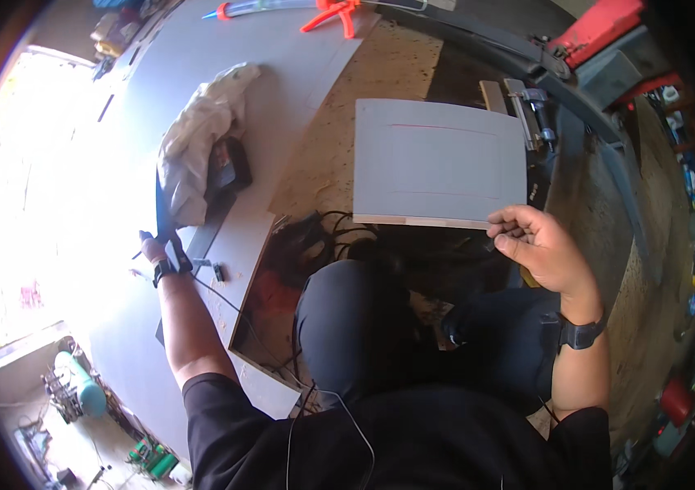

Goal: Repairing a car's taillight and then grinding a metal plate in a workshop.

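Note:
My left hand (152, 248) is out at the left over the large pale board (274, 90), its fingers curled and partly lost in glare. A dark thin thing shows at its fingers, too small to name. Just beyond it lie a crumpled whitish cloth (204, 143) and a black tool or case (230, 166). My right hand (542, 249) is held at the near right corner of a light grey rectangular panel (445, 159) marked with thin red lines. Its thumb and fingers are pinched together; a small dark bit shows there, unclear in kind.
An orange-handled caulking gun (335, 15) lies at the far edge. Beside the panel are a metal clamp (523, 114) and a grey power tool (538, 110). Black cables (339, 229) coil in the dark gap before my knees. A teal tank (79, 384) stands at lower left.

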The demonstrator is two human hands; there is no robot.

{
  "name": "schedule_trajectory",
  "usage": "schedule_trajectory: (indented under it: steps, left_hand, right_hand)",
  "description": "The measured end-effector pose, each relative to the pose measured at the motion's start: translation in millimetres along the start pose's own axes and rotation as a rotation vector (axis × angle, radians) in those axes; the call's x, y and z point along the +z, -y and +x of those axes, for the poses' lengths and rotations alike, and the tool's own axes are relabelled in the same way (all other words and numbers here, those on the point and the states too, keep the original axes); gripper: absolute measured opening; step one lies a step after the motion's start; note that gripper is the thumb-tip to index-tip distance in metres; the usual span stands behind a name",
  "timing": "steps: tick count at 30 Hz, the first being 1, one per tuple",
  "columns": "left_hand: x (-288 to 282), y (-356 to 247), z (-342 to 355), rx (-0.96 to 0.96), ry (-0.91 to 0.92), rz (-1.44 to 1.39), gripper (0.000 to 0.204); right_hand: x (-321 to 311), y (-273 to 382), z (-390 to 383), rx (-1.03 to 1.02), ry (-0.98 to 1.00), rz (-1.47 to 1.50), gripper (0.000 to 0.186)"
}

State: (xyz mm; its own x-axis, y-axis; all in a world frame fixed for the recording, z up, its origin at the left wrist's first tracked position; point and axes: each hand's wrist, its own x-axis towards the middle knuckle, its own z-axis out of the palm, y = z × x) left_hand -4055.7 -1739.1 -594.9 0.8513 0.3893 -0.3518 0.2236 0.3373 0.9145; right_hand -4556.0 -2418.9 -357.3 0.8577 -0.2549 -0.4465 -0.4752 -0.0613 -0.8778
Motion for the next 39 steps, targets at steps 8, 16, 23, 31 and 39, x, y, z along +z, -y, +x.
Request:
schedule_trajectory:
  steps: [8, 16, 23, 31, 39]
  left_hand:
    - [-53, 37, 26, 0.341, -0.064, 0.529, 0.043]
    - [-202, 63, 87, 0.374, 0.045, 0.643, 0.045]
    - [-146, 68, -32, -0.355, 0.093, -0.148, 0.051]
    - [-156, -84, -170, -0.325, 0.265, 0.058, 0.062]
    - [-79, -84, -365, 0.656, 0.459, 0.864, 0.030]
  right_hand:
    - [14, -6, 15, 0.044, 0.009, -0.037, 0.030]
    - [17, -4, 14, 0.059, 0.018, -0.045, 0.030]
    - [26, -12, 22, 0.146, 0.009, -0.088, 0.030]
    - [43, -8, 29, 0.078, 0.117, -0.080, 0.033]
    - [39, 0, 32, -0.117, 0.089, -0.141, 0.033]
